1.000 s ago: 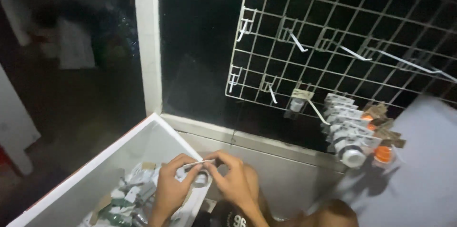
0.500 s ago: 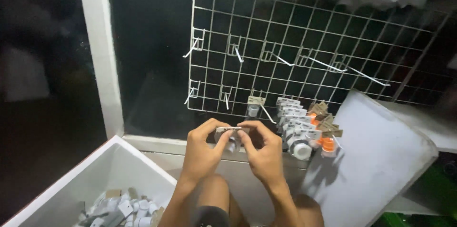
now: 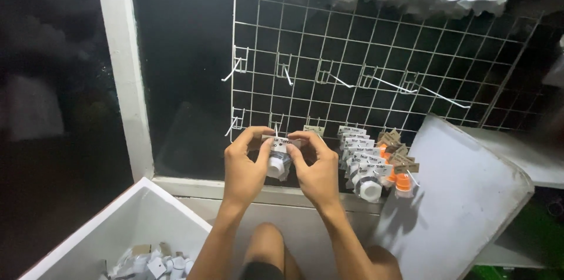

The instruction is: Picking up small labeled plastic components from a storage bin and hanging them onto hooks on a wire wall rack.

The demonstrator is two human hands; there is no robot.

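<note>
A: What is the person doing?

B: Both hands hold one small white packet [image 3: 278,159] up at a white wire grid [image 3: 352,74]; the left hand [image 3: 247,165] and right hand [image 3: 317,171] have their fingers clamped on its card top. It looks like the hanging step; next the card's hole must meet a hook [image 3: 277,124].

A: And around them?

B: Hung packets [image 3: 364,162] sit to the right, a white bin [image 3: 135,227] below left, dark glass behind.
</note>
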